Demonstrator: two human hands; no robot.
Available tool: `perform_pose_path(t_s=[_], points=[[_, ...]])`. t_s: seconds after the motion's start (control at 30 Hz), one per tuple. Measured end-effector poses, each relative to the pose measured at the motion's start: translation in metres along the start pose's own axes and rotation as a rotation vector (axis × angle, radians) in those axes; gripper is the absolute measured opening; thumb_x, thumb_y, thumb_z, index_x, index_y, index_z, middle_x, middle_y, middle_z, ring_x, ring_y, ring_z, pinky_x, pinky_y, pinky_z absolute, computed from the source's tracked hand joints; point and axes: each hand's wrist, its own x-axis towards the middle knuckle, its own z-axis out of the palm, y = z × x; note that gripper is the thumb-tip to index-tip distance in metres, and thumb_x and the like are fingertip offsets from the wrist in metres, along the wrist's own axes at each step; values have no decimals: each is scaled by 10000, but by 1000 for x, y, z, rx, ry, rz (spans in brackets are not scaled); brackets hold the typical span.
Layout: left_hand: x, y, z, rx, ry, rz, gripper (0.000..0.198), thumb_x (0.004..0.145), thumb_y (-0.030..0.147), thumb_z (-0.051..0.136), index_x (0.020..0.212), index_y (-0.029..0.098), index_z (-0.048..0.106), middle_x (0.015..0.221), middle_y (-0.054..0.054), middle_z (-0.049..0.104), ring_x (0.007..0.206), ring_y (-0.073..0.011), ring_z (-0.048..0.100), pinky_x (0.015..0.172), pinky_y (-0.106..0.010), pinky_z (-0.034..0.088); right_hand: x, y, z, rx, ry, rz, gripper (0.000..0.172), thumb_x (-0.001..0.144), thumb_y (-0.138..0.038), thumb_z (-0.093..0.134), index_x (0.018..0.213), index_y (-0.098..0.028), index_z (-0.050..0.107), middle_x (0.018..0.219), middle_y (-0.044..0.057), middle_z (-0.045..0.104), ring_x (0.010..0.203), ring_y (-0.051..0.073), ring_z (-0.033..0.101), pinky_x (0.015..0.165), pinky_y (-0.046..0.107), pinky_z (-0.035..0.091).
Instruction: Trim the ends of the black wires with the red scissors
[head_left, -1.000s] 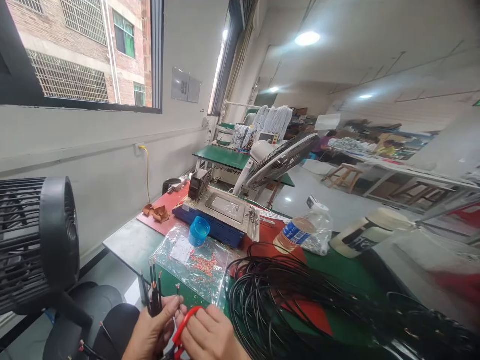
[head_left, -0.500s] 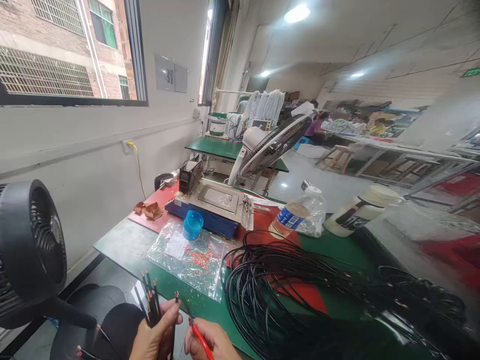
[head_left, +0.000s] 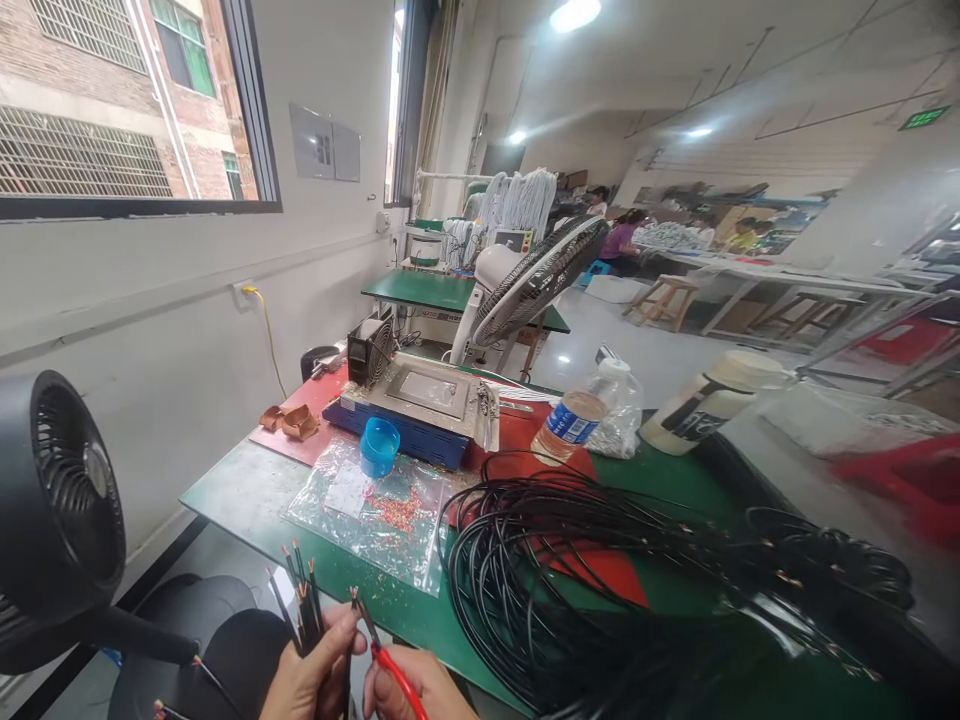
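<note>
A black fan (head_left: 56, 510) fills the left edge, its stand running down toward a dark stool (head_left: 202, 640) below the table's near edge. Just right of it, at the bottom edge, the left hand (head_left: 311, 675) is clenched around a bunch of black wires (head_left: 304, 605) whose bared ends stand upright, fanned a little apart, just off the green table (head_left: 247, 490). One more wire end (head_left: 352, 598) rises between thumb and forefinger. Touching it from the right are the tips of red-handled pliers (head_left: 390, 670), gripped in the right hand (head_left: 416, 690), which is cut off by the bottom edge. Both hands sit in front of the table's near edge, over the lap.

On the table beyond, a clear bag (head_left: 375, 510) lies flat with a blue cup (head_left: 379, 447) at its far side; a bare strip of table shows to its left. To the right a big black cable coil (head_left: 570, 570) sprawls over the near edge, close beside the right hand. Behind it stand a bottle (head_left: 574, 425) and a white jar (head_left: 705, 415).
</note>
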Motion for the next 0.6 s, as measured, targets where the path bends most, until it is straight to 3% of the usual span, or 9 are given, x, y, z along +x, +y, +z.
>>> perform_pose_path(t_s=[0.1, 0.27, 0.37, 0.47, 0.6], points=[[-1, 2, 0, 15, -1, 0, 321, 544, 410, 739, 544, 127, 589, 367, 94, 294, 325, -13, 190, 352, -175, 120, -2, 4, 0, 45, -1, 8, 674, 620, -812, 367, 624, -150, 493, 511, -29, 377, 467, 66, 329, 437, 190, 232], [-2, 1, 0, 87, 84, 47, 315, 500, 398, 767, 575, 130, 618, 438, 64, 403, 365, -32, 262, 360, -188, 182, -7, 6, 1, 64, 30, 48, 646, 646, -778, 400, 634, -144, 521, 482, -45, 349, 441, 52, 294, 418, 186, 202], [4, -8, -4, 92, 81, 77, 323, 478, 414, 767, 530, 140, 603, 450, 35, 465, 400, -83, 377, 398, -221, 287, -9, 0, 1, 148, 39, 83, 645, 625, -781, 424, 656, -143, 521, 482, -53, 355, 408, 42, 300, 396, 175, 211], [12, -19, -10, 111, 72, 107, 332, 455, 414, 774, 464, 140, 587, 442, 4, 509, 452, -139, 470, 486, -273, 387, -11, -11, -3, 298, 120, 98, 618, 655, -763, 412, 715, -154, 505, 522, -60, 361, 375, 32, 307, 367, 161, 218], [18, -26, -14, 106, 161, 170, 352, 396, 376, 808, 598, 119, 676, 510, -33, 599, 546, -199, 554, 556, -312, 439, -12, -16, -9, 273, 252, 65, 531, 729, -677, 429, 763, -153, 508, 545, -56, 363, 401, 40, 321, 371, 155, 209]])
